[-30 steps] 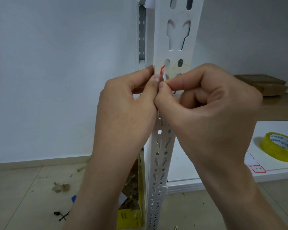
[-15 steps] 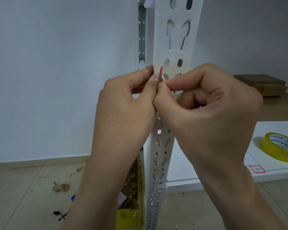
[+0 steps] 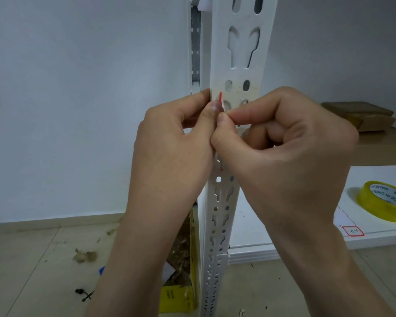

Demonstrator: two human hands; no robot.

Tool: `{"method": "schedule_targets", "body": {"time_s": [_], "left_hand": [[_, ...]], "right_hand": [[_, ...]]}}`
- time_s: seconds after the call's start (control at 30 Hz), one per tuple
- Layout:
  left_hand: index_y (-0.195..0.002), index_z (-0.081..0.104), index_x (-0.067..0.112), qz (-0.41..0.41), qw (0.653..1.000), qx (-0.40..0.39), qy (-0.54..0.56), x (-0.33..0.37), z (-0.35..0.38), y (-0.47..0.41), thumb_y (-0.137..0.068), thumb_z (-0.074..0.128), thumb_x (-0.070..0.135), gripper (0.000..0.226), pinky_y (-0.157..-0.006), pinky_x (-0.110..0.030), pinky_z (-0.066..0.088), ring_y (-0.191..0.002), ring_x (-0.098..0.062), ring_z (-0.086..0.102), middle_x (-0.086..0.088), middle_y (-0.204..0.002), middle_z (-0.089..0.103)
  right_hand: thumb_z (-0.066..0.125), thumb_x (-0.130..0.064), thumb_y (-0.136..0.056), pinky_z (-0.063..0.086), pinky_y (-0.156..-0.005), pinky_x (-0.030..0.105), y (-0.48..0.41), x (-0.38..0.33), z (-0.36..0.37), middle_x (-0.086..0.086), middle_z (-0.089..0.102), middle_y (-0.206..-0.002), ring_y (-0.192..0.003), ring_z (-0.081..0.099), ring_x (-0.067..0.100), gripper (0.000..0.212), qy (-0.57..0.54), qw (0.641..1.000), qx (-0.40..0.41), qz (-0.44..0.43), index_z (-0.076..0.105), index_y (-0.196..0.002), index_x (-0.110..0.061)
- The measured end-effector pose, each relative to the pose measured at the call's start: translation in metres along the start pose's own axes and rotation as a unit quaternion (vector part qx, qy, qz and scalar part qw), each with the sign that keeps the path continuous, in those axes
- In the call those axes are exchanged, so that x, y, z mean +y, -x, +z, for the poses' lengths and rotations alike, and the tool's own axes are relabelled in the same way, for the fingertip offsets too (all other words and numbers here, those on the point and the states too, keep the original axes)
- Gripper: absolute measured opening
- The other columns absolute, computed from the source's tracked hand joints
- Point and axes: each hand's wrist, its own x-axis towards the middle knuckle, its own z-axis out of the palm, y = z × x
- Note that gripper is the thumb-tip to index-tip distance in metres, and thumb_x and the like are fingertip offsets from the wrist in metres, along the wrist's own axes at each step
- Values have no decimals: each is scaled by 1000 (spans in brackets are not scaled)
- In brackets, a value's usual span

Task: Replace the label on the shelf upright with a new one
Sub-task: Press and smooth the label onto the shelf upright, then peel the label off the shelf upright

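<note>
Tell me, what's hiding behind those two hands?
The white shelf upright runs behind the left hand and right hand. A red-edged label pokes out above the fingers; its rest is covered.

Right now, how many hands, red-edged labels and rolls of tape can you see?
Hands: 2, the left hand and the right hand, each with a grip on the same label.
Red-edged labels: 2, the pinched label and the spare label lying near the tape.
Tape rolls: 1, the yellow tape roll.
Total: 5
</note>
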Motion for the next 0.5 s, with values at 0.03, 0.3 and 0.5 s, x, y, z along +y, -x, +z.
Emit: {"method": "schedule_targets", "body": {"time_s": [0.03,0.3,0.5], "left_hand": [[-116,75,33,0,1000,0,-3,0,0,0,-98,58,35,25,-89,-35,58,-97,4,71,19,-97,77],[-104,77,36,3,999,-8,-38,7,-1,2,-100,53,34,25,-84,-36,59,-90,4,71,19,-90,77],[-55,56,33,-4,996,-34,-80,9,-1,1,-101,48,22,48,-47,-22,31,-45,-5,44,16,-42,45]], "right_hand": [[79,-12,-84,38,-52,12,0,0,0,-3,50,-45,-45,46,18,14,0,1000,1,1,71,-73,-8],[80,-11,-83,36,-50,12,1,0,-1,-2,51,-43,-40,45,17,13,-37,998,-1,40,71,-74,-8],[79,-14,-85,33,-52,10,-1,-8,-9,-5,47,-42,-39,42,18,13,-63,998,-14,24,68,-78,-12]]}}
